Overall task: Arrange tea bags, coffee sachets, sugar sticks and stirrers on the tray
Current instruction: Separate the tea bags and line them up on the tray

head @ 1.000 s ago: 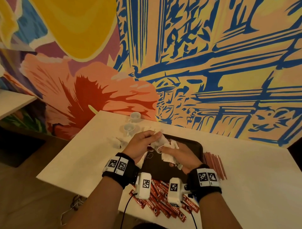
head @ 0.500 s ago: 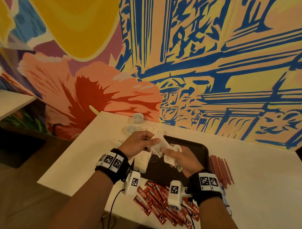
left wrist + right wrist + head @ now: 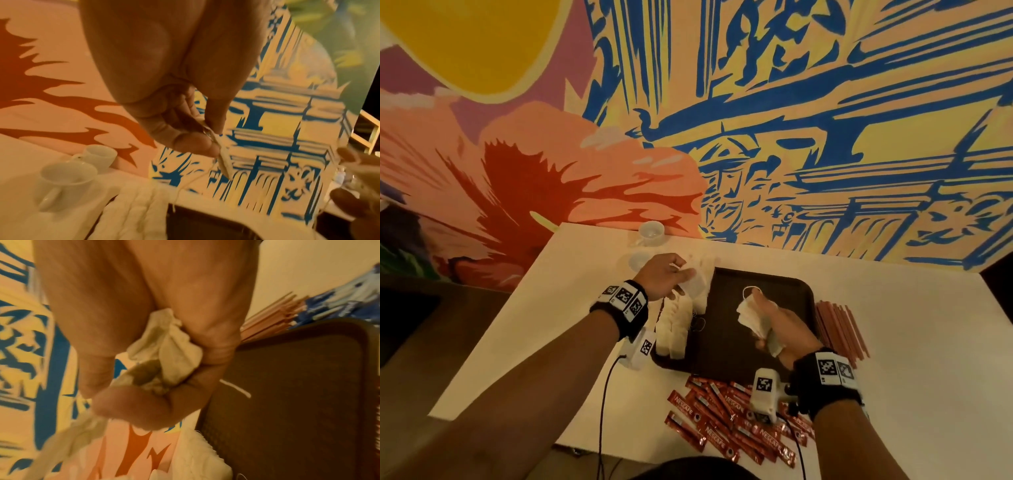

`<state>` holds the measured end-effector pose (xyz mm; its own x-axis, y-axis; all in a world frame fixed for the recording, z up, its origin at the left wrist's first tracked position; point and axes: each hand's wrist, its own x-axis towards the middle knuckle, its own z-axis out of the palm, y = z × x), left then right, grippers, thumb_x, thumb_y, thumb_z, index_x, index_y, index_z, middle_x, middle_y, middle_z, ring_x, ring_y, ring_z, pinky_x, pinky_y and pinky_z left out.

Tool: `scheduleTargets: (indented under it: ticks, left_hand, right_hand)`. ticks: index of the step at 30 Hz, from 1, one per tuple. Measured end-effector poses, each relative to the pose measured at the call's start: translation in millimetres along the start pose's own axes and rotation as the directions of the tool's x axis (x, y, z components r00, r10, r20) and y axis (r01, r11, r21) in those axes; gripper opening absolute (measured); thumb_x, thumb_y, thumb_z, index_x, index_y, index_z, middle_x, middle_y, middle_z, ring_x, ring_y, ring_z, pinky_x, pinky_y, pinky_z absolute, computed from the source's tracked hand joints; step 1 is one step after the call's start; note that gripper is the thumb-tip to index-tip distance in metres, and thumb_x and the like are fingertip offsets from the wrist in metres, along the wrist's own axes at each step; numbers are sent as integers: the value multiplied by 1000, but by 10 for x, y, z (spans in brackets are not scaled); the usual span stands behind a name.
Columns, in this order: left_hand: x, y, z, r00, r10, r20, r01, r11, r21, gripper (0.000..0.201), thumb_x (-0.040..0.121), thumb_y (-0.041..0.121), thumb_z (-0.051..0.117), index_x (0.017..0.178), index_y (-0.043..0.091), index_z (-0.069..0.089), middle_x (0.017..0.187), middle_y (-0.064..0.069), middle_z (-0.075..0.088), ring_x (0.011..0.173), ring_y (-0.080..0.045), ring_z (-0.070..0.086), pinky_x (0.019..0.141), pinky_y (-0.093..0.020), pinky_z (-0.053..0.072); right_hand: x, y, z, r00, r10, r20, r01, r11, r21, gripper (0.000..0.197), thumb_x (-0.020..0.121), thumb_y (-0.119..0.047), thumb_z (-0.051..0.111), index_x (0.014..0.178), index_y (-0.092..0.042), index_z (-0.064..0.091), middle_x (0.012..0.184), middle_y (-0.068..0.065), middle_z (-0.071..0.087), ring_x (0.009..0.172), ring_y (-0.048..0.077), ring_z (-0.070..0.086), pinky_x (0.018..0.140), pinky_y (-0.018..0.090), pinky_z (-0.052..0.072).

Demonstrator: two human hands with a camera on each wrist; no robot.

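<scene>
A dark brown tray [image 3: 760,342] lies on the white table. White tea bags [image 3: 674,329] stand in a row along its left side. My left hand [image 3: 681,274] hovers above the tray's far left corner and pinches one tea bag [image 3: 224,162] between thumb and finger. Over the tray's middle, my right hand [image 3: 763,315] grips a bunch of tea bags [image 3: 170,350] with a string loop sticking out. Red coffee sachets [image 3: 729,421] lie heaped in front of the tray. Stirrers [image 3: 839,329] lie to its right, with blue sugar sticks [image 3: 339,308] beyond them.
Two small white cups [image 3: 68,178] [image 3: 100,154] stand at the table's far left, near the painted wall. More tea bags [image 3: 705,265] lie on the table beside the tray's far left corner. The table's near edge runs just below the sachets.
My hands were together over the tray; they have drawn apart. The left hand moved left with a single tea bag, while the right hand keeps the bunch over the tray.
</scene>
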<state>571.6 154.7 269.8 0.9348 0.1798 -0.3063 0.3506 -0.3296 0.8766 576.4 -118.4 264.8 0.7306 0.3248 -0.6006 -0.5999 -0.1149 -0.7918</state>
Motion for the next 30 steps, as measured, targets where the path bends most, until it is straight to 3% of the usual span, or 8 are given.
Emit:
scheduleTargets:
  ticks: [2,4,9,12,17,21,26,30]
  left_hand:
    - [162,-146,21,999,-29,15,28,996,87,29,93,27,71,106,4,57,85,-13,68,60,-19,63,48,-26,50]
    - [313,-297,60,998,-51,38,45,989,138,26,93,25,72,105,6,59,84,-11,67,62,-20,64,47,-25,52]
    - [671,-617,232,983,-86,165,38,960,277,23,94,17,69,113,6,63,105,-11,65,88,-31,70,64,-30,61]
    - [852,-752,361,971,-60,233,-27,935,354,19,95,16,67,112,7,66,112,-14,68,96,-31,69,74,-35,60]
    - [1097,-913,549,936,-51,349,-159,822,547,20,97,18,62,115,17,70,119,-5,68,109,-22,63,82,-23,43]
    - [1226,-972,621,921,-99,378,-167,775,609,23,97,12,56,115,18,70,120,-4,67,110,-22,62,82,-25,43]
    - [1317,-972,628,930,-89,356,-189,717,671,23,94,10,55,94,31,66,118,-2,67,108,-23,63,84,-28,46]
    - [1382,-971,625,930,-70,362,-224,674,704,25,94,9,54,99,31,65,122,-2,64,111,-24,61,87,-29,47]
  right_hand:
    - [62,90,-31,999,45,14,-45,999,10,62,85,-65,66,115,-10,71,75,5,65,57,12,55,51,25,43]
    - [96,152,-54,998,57,-6,-57,998,-30,68,78,-69,69,116,-12,71,80,8,65,58,13,55,53,25,44]
    - [206,201,-92,992,103,-70,-107,993,-50,49,92,-55,63,121,-16,64,106,13,68,77,19,60,65,29,48]
    - [266,239,-116,987,131,-89,-132,991,-15,55,89,-55,67,126,-16,63,117,16,67,86,24,63,70,33,50]
    - [312,341,-101,980,161,-118,-152,985,85,44,91,-44,69,118,-10,68,118,18,69,86,25,60,62,29,50]
    - [321,376,-75,973,189,-133,-176,978,108,45,89,-43,72,118,-8,69,126,24,64,88,25,58,60,29,51]
    - [318,390,-58,974,181,-138,-165,979,119,39,93,-39,68,115,-7,68,126,27,62,89,26,57,61,29,50]
    - [314,403,-46,973,183,-143,-167,979,115,38,93,-38,68,115,-6,68,123,26,64,92,28,58,63,31,51]
